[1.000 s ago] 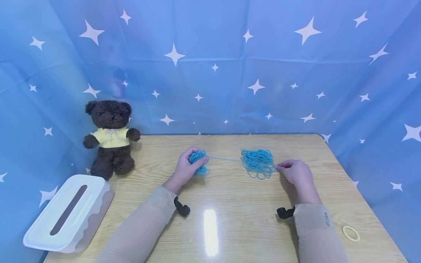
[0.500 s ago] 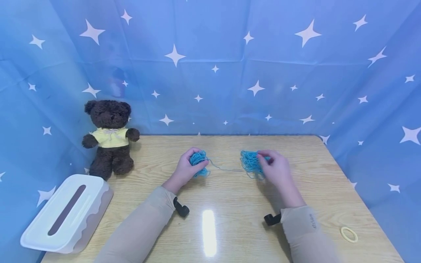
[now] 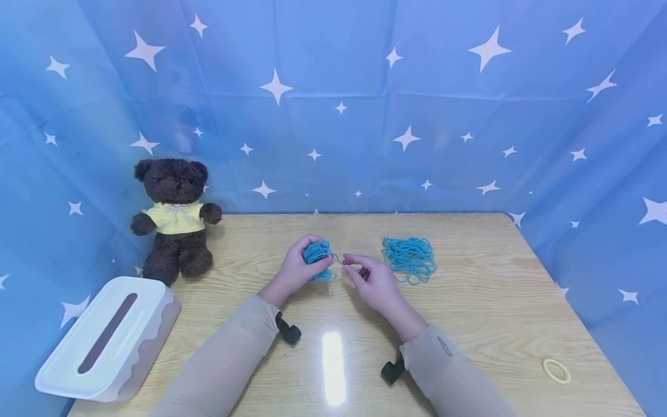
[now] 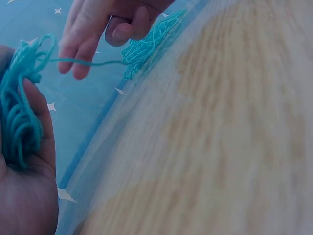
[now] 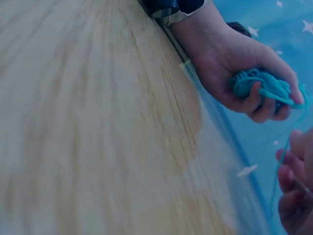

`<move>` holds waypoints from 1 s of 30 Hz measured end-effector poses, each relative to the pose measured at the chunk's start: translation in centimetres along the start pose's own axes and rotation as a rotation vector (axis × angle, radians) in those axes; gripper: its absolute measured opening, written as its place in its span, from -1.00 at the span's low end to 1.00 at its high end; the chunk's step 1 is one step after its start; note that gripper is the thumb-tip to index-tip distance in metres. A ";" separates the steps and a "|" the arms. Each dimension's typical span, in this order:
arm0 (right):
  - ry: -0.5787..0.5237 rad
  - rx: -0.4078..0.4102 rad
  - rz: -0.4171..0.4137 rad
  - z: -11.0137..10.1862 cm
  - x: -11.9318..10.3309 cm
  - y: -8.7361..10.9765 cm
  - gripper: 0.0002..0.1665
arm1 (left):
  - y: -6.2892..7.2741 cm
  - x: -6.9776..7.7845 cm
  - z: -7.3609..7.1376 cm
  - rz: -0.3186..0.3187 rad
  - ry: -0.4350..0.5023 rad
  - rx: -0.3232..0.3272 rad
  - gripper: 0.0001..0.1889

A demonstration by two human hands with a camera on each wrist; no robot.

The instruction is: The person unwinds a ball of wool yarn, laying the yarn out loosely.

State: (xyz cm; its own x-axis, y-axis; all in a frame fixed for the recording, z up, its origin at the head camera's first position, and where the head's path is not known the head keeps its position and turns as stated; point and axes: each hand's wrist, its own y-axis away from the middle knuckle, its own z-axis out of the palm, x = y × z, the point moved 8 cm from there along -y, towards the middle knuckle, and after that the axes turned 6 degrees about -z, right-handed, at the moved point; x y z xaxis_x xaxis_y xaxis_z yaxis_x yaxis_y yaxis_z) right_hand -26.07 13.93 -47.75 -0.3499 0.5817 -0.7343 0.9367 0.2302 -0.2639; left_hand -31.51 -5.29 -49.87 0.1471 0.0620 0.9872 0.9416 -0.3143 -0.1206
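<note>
A bundle of blue yarn (image 3: pixel 316 252) is gripped in my left hand (image 3: pixel 296 270), between the thumb and curled fingers. In the left wrist view, the yarn bundle (image 4: pixel 22 112) shows loose loops at its top. One strand leads from it to my right hand (image 3: pixel 376 284), whose thumb and index fingertips pinch it close beside the bundle. The right hand's other fingers curl inward in the left wrist view. A flat, looped pile of the same blue yarn (image 3: pixel 409 259) lies on the table to the right, and the strand runs on to it.
On the wooden table (image 3: pixel 500 289), a white slotted box (image 3: pixel 104 341) stands at the left. Behind it sits a dark brown teddy bear (image 3: pixel 174 217) in a yellow top. A pale yellow ring (image 3: pixel 556 370) lies at the right. Blue star-patterned cloth (image 3: pixel 333 133) hangs behind the table.
My right hand has moved left from the right side of the yarn pile, passing over it, to the strand beside the left bundle. The left hand has stayed nearly still, holding its bundle.
</note>
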 end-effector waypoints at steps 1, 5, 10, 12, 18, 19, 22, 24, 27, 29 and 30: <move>0.018 0.012 -0.013 0.0 0.0 0.0 -0.64 | 0.0 0.1 0.0 0.002 0.001 0.000 -0.65; 0.051 0.029 -0.044 0.0 0.4 0.0 -0.77 | 0.0 0.1 0.0 -0.003 0.017 -0.016 -0.63; 0.065 0.083 -0.077 -1.6 1.7 0.5 -0.82 | 0.0 -0.1 -0.1 -0.028 0.043 -0.016 -0.62; 0.084 0.117 -0.098 -2.6 2.2 0.7 -0.81 | -0.1 -0.3 -0.3 -0.041 0.040 0.003 -0.66; 0.140 0.257 -0.132 -6.3 4.3 1.6 -0.82 | -0.1 -0.6 -0.6 -0.070 0.063 0.055 -0.78; 0.148 0.285 -0.129 -7.0 4.7 1.8 -0.83 | -0.1 -0.5 -0.6 -0.068 0.067 0.062 -0.79; 0.166 0.363 -0.109 -8.9 5.9 2.4 -0.85 | -0.1 -0.5 -0.8 -0.059 0.066 0.079 -0.77; 0.176 0.403 -0.089 -10.1 6.8 2.8 -0.86 | -0.1 -0.5 -0.8 -0.053 0.059 0.083 -0.75; 0.203 0.447 -0.068 -11.8 8.0 3.5 -0.86 | -0.1 -0.4 -0.8 -0.046 0.056 0.080 -0.75; 0.222 0.471 -0.050 -12.9 8.9 3.9 -0.86 | -0.1 -0.3 -0.8 -0.042 0.057 0.080 -0.75; 0.236 0.478 -0.038 -13.3 9.3 4.1 -0.86 | 0.0 -0.3 -0.8 -0.042 0.058 0.081 -0.75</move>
State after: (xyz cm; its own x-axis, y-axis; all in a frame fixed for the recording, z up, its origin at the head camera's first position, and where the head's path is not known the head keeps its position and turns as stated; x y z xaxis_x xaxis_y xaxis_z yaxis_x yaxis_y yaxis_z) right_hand -25.71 30.70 -47.35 -0.3258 0.7520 -0.5731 0.8067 -0.0950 -0.5833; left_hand -31.83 -6.07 -50.05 0.0918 0.0177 0.9956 0.9684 -0.2346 -0.0851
